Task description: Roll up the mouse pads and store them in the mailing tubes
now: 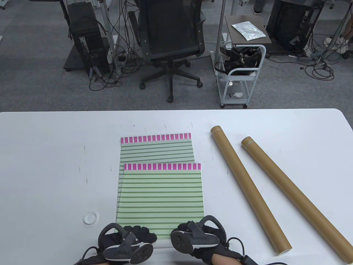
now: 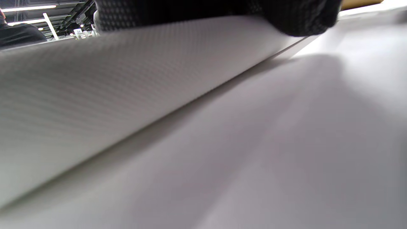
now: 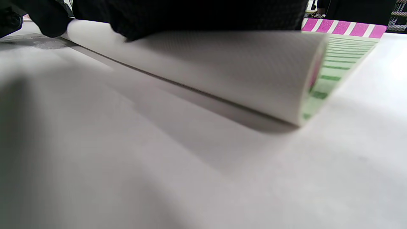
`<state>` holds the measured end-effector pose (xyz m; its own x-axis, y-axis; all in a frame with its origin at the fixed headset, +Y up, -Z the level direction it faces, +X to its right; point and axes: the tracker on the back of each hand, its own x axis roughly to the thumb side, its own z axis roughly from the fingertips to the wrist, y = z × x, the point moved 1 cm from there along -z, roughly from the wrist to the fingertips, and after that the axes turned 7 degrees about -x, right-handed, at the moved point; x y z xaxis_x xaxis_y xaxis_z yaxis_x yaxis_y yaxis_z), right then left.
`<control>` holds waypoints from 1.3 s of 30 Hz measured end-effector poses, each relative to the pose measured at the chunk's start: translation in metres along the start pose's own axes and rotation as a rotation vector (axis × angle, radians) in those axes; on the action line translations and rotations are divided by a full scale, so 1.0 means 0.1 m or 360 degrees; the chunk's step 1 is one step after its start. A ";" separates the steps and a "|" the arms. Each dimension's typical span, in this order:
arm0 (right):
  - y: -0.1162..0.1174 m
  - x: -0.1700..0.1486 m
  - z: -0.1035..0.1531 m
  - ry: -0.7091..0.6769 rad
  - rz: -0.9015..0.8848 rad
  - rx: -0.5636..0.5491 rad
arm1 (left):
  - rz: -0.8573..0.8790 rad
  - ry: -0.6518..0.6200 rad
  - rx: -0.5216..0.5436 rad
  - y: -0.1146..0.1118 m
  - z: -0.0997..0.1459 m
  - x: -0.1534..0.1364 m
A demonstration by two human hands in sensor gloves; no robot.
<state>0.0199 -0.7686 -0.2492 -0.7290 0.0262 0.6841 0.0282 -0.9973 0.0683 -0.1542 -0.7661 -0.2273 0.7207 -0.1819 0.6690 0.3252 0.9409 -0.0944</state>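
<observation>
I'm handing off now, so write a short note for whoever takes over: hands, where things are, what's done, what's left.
Left hand and right hand: both press on the near edge of the top mouse pad, which curls up into the start of a roll.
Second mouse pad: flat underneath, showing at the far side.
Two mailing tubes: lying on the table to the right, near ends open.
White cap: left of the pads.
Done: first roll begun.
Left: finish rolling, tube it, repeat for the second pad.
</observation>
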 end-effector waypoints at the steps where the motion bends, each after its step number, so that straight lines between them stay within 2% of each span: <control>1: 0.00 -0.01 0.01 0.0006 -0.0018 -0.0006 | 0.0018 0.0006 -0.0003 0.00 0.00 -0.01; 8: -0.11 0.04 0.07 -0.0056 0.0048 -0.0118 | 0.0136 0.0051 -0.0028 0.00 -0.04 -0.08; 11: -0.09 0.09 0.07 -0.0077 0.0159 -0.0107 | 0.0202 0.0061 -0.0026 0.00 -0.05 -0.11; 16: -0.10 0.12 0.03 -0.0072 0.0176 -0.0112 | 0.0241 0.0047 -0.0023 -0.01 -0.03 -0.14; 18: -0.10 0.13 0.04 -0.0075 0.0180 -0.0114 | 0.0107 0.0047 -0.0059 0.02 -0.01 -0.11; 21: -0.09 0.11 0.03 -0.0062 0.0156 -0.0117 | -0.0107 0.0032 0.0050 0.09 0.06 0.00; 25: -0.06 0.05 0.02 -0.0027 0.0068 -0.0102 | -0.0182 0.0034 0.0103 0.10 0.05 0.06; 31: -0.14 0.05 0.03 -0.0011 0.0014 -0.0066 | 0.0036 0.0071 0.0059 0.04 0.01 -0.05; 34: -0.22 0.12 0.05 -0.0022 0.0074 -0.0189 | 0.0081 0.0085 0.0038 0.02 -0.01 -0.09; 39: -0.13 0.13 0.05 -0.0029 0.0185 -0.0120 | 0.0110 0.0101 0.0025 0.02 -0.01 -0.10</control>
<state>0.0131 -0.7554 -0.2375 -0.7113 -0.0894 0.6971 0.0601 -0.9960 -0.0664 -0.1604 -0.7629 -0.2349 0.7784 -0.1338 0.6134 0.2642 0.9561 -0.1267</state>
